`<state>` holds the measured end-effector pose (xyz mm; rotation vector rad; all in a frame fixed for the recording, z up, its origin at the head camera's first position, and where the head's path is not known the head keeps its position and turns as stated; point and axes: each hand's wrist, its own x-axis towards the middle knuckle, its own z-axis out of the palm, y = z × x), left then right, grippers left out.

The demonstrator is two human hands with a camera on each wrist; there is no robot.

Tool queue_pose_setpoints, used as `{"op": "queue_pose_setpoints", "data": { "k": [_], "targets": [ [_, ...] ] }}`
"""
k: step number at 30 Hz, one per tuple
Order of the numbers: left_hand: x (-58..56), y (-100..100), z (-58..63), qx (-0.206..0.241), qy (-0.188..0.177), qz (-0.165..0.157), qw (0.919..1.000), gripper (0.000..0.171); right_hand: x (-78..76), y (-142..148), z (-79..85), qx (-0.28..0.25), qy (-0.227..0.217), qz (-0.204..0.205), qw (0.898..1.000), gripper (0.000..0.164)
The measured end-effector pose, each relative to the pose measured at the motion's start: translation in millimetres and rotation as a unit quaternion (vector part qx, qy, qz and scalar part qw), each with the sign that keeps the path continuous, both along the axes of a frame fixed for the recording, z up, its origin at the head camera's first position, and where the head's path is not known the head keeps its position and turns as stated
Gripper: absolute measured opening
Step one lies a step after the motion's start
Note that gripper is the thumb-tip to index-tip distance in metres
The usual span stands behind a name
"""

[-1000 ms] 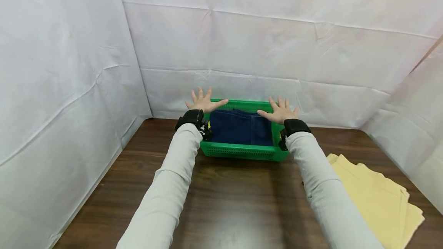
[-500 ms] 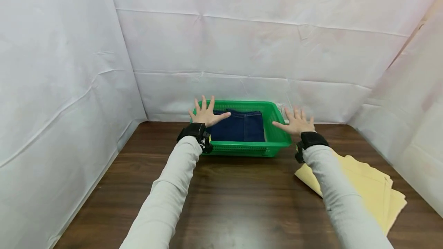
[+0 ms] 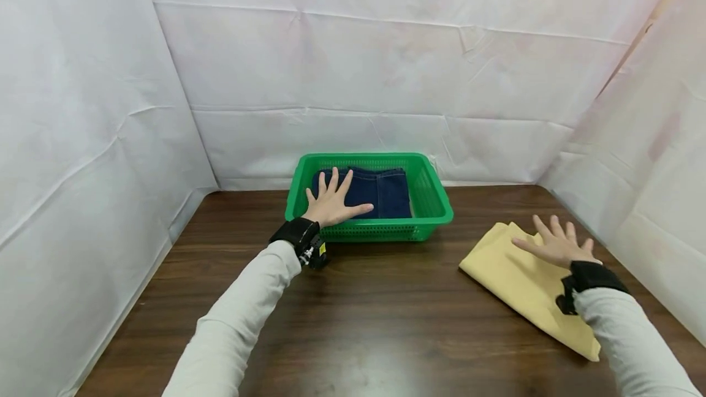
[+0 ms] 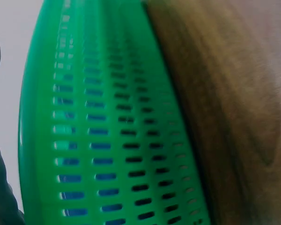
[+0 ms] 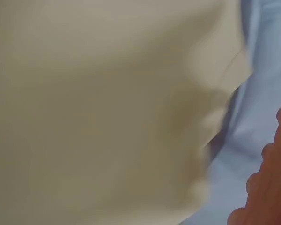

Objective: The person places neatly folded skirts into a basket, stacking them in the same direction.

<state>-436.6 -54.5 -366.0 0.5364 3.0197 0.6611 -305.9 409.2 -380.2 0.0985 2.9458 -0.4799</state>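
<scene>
My left hand (image 3: 331, 204), fingers spread wide, hovers over the front of a green plastic basket (image 3: 380, 233). Inside the basket lies a folded piece of dark blue denim (image 3: 393, 195), partly hidden behind the hand. The left wrist view is filled by the perforated basket wall (image 4: 107, 150). On the right, a folded pale yellow cloth (image 3: 513, 274) rests on the table. Above its right part is my right hand (image 3: 558, 247), fingers also spread and gripping nothing. The same cloth (image 5: 93, 117) looms large and blurred in the right wrist view, with fingers (image 5: 269, 183) at the edge.
The brown wooden table (image 3: 358, 323) carries both basket and cloth. White sheeting hangs behind as a back wall (image 3: 353, 66), with more along the left side (image 3: 94, 139) and right side (image 3: 651, 201). The basket stands near the back wall.
My right hand has moved from the basket's right side rightward and toward me, over the yellow cloth. The left hand has come slightly lower in the head view, still over the basket.
</scene>
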Motion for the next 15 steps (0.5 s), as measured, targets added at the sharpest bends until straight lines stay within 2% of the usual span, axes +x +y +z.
{"op": "queue_pose_setpoints", "data": {
  "k": [2,5,8,11,15],
  "targets": [
    [24.3,-4.0,11.0,-0.006,0.013,-0.026,0.9995,0.098,9.6,12.0,-9.3,0.0,-0.009,-0.006,1.0,0.098],
    [45.0,-9.7,18.3,-0.039,0.026,-0.049,0.9977,0.096,20.0,23.8,-20.8,-0.004,-0.016,-0.014,1.0,0.099],
    [53.7,-16.3,18.5,-0.051,0.037,-0.055,0.9965,0.094,24.0,29.8,-26.5,-0.011,-0.014,-0.02,1.0,0.098],
    [57.6,-24.5,14.7,-0.049,0.047,-0.059,0.996,0.094,23.3,32.2,-29.7,-0.013,-0.02,-0.027,0.999,0.097],
    [65.8,-37.1,9.2,-0.044,0.045,-0.066,0.9958,0.094,24.4,31.1,-36.1,-0.001,-0.035,-0.03,0.999,0.098]
  ]
}}
